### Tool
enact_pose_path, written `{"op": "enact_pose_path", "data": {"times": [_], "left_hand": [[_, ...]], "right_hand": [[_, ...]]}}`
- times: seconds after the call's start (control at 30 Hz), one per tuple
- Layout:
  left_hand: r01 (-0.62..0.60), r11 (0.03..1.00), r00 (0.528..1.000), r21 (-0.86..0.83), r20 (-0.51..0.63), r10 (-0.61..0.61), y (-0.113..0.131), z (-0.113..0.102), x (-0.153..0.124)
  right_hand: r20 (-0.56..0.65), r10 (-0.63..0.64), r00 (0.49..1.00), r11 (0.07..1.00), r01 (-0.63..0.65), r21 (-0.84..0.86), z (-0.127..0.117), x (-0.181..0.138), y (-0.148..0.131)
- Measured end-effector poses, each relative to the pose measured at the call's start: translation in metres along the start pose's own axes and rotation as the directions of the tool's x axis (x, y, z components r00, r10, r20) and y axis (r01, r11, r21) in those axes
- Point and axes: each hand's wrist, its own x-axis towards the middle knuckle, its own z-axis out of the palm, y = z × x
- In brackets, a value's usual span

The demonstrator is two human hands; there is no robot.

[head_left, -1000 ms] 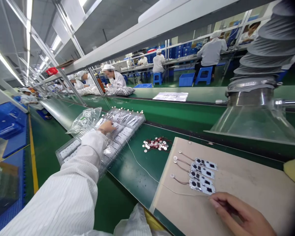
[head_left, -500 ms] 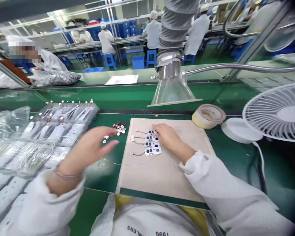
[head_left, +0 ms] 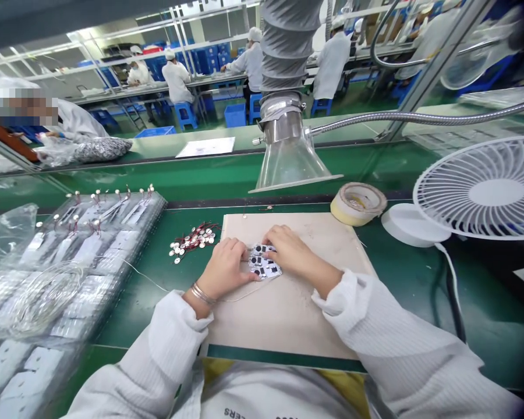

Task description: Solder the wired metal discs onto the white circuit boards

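One clear plastic bag (head_left: pixel 13 230) lies farthest to the left of the tan mat (head_left: pixel 314 308). Next come clear plastic trays (head_left: pixel 152 215) of flat white pieces (head_left: pixel 124 240), also left of the mat. Small discs on red wires (head_left: pixel 98 192) stand up along the trays' two far rows; none show on the nearer pieces, where a coil of thin pale strand (head_left: pixel 48 294) rests. Just off the mat's left edge is a heap of loose wired discs (head_left: pixel 197 237). Judging by the filled rows and that remaining heap, the work looks partway along, with more discs and plain pieces left over.

The left hand (head_left: pixel 225 267) is on the left part of the mat, thumb spread from the fingers, its tips at the left side of a cluster of circuit boards (head_left: pixel 264 269). The boards lie on the mat between the two hands. Their left ends are covered, so whether wires are attached there cannot be told. The right hand (head_left: pixel 290 250), toward the mat's middle, curls over the boards' right side, thumb across their faces. Whether either hand pinches a board or merely rests against it, I cannot tell.
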Motion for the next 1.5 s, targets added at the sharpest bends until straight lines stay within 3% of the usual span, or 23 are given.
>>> {"op": "enact_pose_path", "data": {"times": [0.23, 0.47, 0.63, 0.93, 1.5], "left_hand": [[0.000, 0.999, 1.000, 0.032, -0.012, 0.001, 0.002, -0.003, 0.000], [-0.012, 0.998, 1.000, 0.057, 0.006, 0.011, 0.002, -0.005, 0.000], [-0.034, 0.997, 0.999, 0.064, 0.008, 0.034, 0.001, -0.005, 0.000], [-0.058, 0.996, 0.998, 0.073, 0.010, 0.057, 0.001, -0.004, -0.001], [-0.063, 0.996, 0.998, 0.069, 0.023, 0.061, -0.001, -0.003, 0.000]], "right_hand": [[0.078, 0.049, 0.996, 0.997, -0.054, 0.057, -0.008, -0.005, -0.007], [0.130, 0.040, 0.991, 0.997, -0.031, -0.066, -0.002, -0.012, -0.014], [0.166, 0.040, 0.985, 0.998, -0.031, -0.059, -0.002, -0.011, -0.016], [0.105, 0.064, 0.992, 0.997, -0.058, -0.053, -0.012, -0.008, -0.009], [0.054, 0.041, 0.998, 0.999, -0.040, -0.022, -0.004, -0.010, -0.016]]}}
